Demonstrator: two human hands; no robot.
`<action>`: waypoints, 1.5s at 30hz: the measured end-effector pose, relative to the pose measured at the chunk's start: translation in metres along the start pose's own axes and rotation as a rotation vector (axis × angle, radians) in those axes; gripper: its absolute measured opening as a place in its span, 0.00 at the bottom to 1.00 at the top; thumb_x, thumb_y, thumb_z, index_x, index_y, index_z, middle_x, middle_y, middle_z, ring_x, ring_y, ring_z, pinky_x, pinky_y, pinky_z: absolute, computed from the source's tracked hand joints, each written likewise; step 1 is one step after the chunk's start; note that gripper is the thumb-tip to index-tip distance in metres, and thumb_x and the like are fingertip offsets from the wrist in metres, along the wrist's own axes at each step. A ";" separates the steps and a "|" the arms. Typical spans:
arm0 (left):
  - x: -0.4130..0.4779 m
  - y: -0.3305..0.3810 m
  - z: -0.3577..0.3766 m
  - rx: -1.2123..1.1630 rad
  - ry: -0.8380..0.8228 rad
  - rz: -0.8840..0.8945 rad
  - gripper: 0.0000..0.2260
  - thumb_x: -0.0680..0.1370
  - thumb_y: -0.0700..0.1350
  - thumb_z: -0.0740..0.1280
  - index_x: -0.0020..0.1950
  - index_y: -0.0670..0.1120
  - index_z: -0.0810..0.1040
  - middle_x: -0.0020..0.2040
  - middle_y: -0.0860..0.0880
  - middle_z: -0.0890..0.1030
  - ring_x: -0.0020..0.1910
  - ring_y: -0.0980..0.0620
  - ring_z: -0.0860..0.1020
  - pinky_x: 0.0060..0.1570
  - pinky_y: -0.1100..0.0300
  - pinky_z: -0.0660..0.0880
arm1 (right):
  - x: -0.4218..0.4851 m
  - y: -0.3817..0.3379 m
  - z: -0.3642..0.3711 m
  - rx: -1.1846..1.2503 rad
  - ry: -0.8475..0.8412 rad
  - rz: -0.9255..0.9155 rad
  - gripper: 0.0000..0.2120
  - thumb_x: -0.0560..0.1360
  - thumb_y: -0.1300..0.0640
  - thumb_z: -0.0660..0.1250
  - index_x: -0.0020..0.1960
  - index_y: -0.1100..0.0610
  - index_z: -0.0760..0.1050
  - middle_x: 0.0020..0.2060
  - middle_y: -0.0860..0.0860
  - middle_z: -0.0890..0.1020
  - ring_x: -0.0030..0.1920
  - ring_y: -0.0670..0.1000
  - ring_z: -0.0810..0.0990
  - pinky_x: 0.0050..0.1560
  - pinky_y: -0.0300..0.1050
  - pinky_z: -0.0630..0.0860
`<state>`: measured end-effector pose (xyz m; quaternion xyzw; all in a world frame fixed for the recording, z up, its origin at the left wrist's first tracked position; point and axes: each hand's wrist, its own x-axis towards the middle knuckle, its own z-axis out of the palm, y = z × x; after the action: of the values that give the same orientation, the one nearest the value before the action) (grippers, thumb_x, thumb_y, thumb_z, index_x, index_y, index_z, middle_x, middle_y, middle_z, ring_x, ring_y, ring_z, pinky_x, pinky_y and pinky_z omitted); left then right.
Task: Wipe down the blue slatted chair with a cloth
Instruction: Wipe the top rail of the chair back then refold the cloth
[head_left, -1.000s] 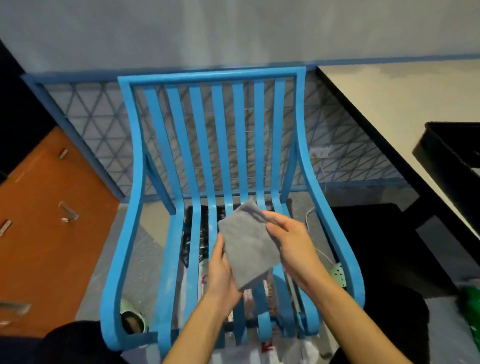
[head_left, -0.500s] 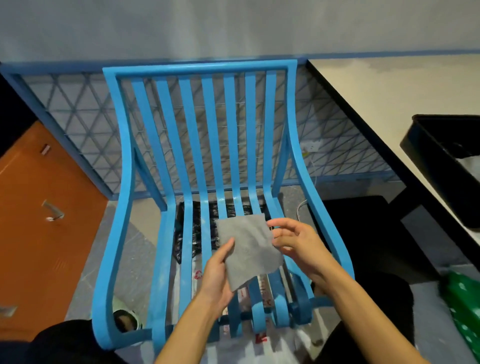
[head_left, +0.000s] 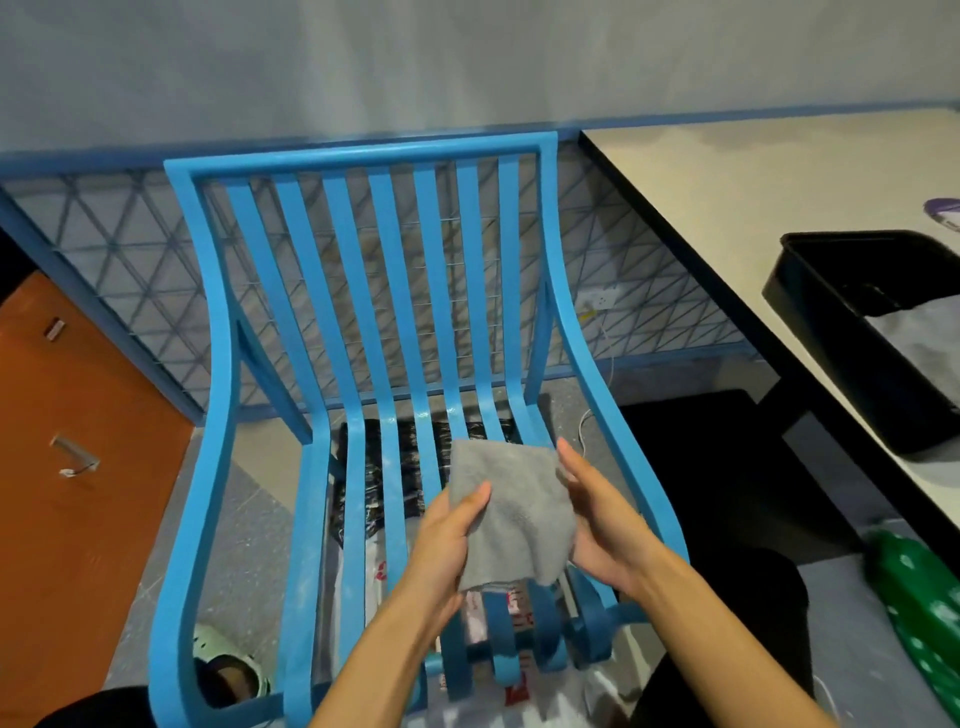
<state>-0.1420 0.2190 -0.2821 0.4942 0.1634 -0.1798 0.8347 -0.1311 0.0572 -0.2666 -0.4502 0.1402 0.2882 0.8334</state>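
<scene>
Left grip (head_left: 447, 540) pinches cloth (head_left: 514, 514), right grip (head_left: 602, 525) flat against it; best fold a firm pad, then wipe chair (head_left: 218, 364) slats lengthwise.

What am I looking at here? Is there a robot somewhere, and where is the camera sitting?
There is no robot here: these are a person's two bare arms. The single view comes from a wide-angle camera worn on the person's head, looking forward and down, so the arms enter from the bottom. In front stands a blue slatted chair. The left hand grips a grey cloth, thumb on top. The right hand lies with straight fingers against the cloth's right edge. The cloth is over the seat slats; whether it touches them I cannot tell. To the right is a pale table with a black tray on it.
</scene>
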 end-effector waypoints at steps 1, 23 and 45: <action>0.004 0.000 0.007 0.063 -0.004 0.019 0.13 0.76 0.45 0.67 0.59 0.43 0.78 0.53 0.42 0.84 0.53 0.42 0.82 0.50 0.48 0.79 | -0.004 -0.001 0.002 0.108 -0.023 0.028 0.21 0.78 0.47 0.66 0.63 0.61 0.78 0.60 0.62 0.80 0.62 0.60 0.78 0.67 0.59 0.70; 0.058 -0.026 0.081 0.360 -0.076 -0.040 0.11 0.82 0.45 0.60 0.62 0.48 0.77 0.56 0.49 0.83 0.55 0.49 0.81 0.46 0.57 0.80 | -0.025 0.009 -0.086 -1.864 0.499 -0.319 0.35 0.81 0.53 0.56 0.78 0.49 0.37 0.76 0.50 0.32 0.76 0.54 0.32 0.78 0.53 0.48; 0.168 0.033 0.118 0.421 -0.055 0.112 0.17 0.81 0.42 0.61 0.71 0.46 0.72 0.69 0.49 0.74 0.65 0.53 0.73 0.69 0.53 0.68 | 0.136 -0.099 -0.079 -1.936 0.467 -0.443 0.36 0.77 0.65 0.60 0.79 0.59 0.44 0.76 0.58 0.32 0.76 0.61 0.34 0.77 0.57 0.49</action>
<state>0.0328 0.1063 -0.2782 0.6609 0.0716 -0.1767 0.7259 0.0393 -0.0032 -0.3112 -0.9917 -0.0806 0.0219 0.0978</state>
